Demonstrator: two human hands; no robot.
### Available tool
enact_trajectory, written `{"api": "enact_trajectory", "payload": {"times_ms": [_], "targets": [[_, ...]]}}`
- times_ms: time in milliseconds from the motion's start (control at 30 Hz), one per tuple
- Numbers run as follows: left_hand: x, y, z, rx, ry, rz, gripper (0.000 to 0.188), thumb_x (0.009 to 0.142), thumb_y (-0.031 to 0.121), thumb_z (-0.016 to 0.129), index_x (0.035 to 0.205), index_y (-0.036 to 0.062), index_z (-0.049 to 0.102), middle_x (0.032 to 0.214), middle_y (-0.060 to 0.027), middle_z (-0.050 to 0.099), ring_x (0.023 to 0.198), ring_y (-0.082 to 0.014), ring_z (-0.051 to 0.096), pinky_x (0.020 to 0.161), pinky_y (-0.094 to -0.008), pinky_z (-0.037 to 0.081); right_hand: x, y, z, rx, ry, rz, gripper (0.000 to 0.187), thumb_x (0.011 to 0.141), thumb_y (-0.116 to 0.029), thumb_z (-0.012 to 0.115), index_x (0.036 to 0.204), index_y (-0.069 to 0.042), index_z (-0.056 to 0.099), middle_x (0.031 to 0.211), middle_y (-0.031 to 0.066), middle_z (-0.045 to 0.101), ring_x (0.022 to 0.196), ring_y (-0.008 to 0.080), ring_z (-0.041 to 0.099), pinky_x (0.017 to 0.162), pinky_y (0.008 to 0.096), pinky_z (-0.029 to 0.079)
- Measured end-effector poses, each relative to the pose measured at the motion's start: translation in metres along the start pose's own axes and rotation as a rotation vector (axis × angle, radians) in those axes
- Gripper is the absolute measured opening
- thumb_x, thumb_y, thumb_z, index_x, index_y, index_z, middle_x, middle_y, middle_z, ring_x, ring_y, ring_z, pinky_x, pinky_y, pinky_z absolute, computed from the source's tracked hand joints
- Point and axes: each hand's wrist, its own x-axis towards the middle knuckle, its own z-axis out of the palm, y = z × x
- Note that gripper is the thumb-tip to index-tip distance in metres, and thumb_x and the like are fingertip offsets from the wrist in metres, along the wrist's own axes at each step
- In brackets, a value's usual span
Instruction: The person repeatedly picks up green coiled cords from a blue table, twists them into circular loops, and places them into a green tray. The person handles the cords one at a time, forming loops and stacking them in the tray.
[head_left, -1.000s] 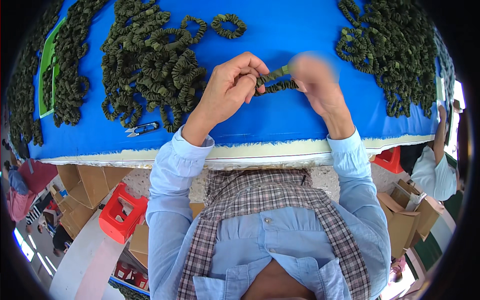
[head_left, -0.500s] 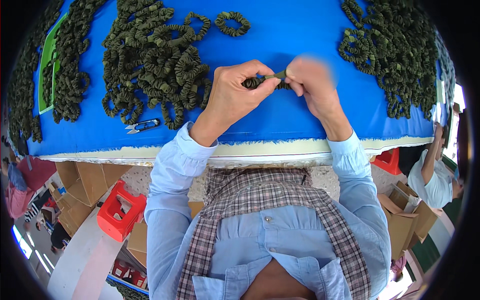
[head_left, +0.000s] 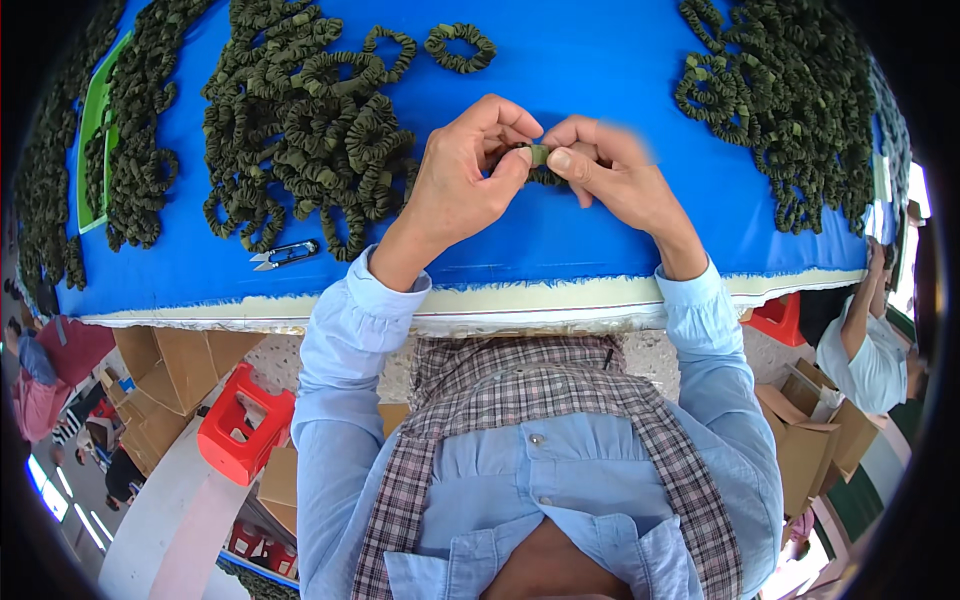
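Note:
Between my two hands is a dark green scrunchie (head_left: 540, 155), a gathered fabric hair tie, held just above the blue table cover. My left hand (head_left: 465, 170) pinches one side of it between thumb and fingers. On the other side, my right hand (head_left: 620, 175) grips it with thumb and bent fingers; part of that hand is blurred. A smooth, lighter green stretch of the fabric shows between the thumbs. The fingers hide most of the ring. Beyond my hands a single scrunchie (head_left: 460, 48) lies flat on the cover.
A large heap of scrunchies (head_left: 310, 120) lies to the left, another pile (head_left: 800, 110) to the right. Small thread snips (head_left: 285, 255) rest near the left heap. Further left is a green tray (head_left: 92, 130). A red stool (head_left: 245, 425) and cardboard boxes (head_left: 175, 365) stand below the table.
My right hand has moved slightly left, closer to my left hand, and its fingers have turned. The lighter fabric, stretched between the hands before, now sits short between the thumbs.

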Motion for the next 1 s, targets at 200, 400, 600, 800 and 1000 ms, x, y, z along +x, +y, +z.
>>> {"api": "enact_trajectory", "payload": {"times_ms": [200,400,600,800,1000], "targets": [[0.006,-0.007,-0.005,-0.09,-0.036,0.12,0.016,0.09,0.004,0.057,0.105,-0.0001,0.057,0.088,-0.0062,0.061,0.07,-0.0103,0.059,0.062,-0.0241,0.049,-0.001,-0.001,0.002,0.171,0.029,-0.097,0.022,0.095,-0.025,0.059,0.097,-0.004,0.061,0.079,0.0005,0.062,0.068,0.0027,0.051,0.055,0.0177,0.036],[0.003,-0.005,-0.008,-0.574,-0.085,-0.154,0.015,0.092,0.002,0.049,0.105,0.0002,0.056,0.076,-0.0037,0.057,0.052,-0.0046,0.043,0.046,-0.0206,0.036,-0.002,0.002,0.003,0.486,0.021,0.028,0.021,0.094,-0.025,0.059,0.092,-0.005,0.06,0.071,-0.0008,0.055,0.057,0.0014,0.038,0.048,0.018,0.024],[0.004,-0.002,-0.014,-0.653,-0.077,-0.195,0.015,0.09,0.001,0.052,0.103,0.0004,0.059,0.062,0.0022,0.05,0.047,-0.0017,0.034,0.042,-0.0198,0.027,-0.001,0.001,-0.003,0.424,0.136,-0.067,0.018,0.093,-0.021,0.059,0.086,-0.004,0.059,0.067,-0.0023,0.052,0.056,0.0015,0.036,0.047,0.0185,0.023],[0.001,-0.002,0.008,0.219,0.084,0.173,0.019,0.078,0.012,0.076,0.094,0.0025,0.069,0.061,0.0035,0.055,0.054,-0.0031,0.048,0.05,-0.0176,0.036,-0.001,0.006,0.008,0.327,0.112,-0.055,0.018,0.093,-0.022,0.062,0.085,-0.005,0.059,0.067,-0.002,0.053,0.057,0.0022,0.039,0.049,0.0186,0.026],[-0.004,0.002,0.009,0.16,0.146,0.069,0.011,0.076,0.006,0.078,0.083,0.0015,0.071,0.068,0.0007,0.062,0.057,-0.0024,0.051,0.052,-0.0168,0.039,-0.001,0.001,0.006,0.344,0.134,-0.057,0.016,0.092,-0.017,0.06,0.08,-0.006,0.059,0.062,-0.0016,0.051,0.054,0.0028,0.038,0.048,0.02,0.025]]}}
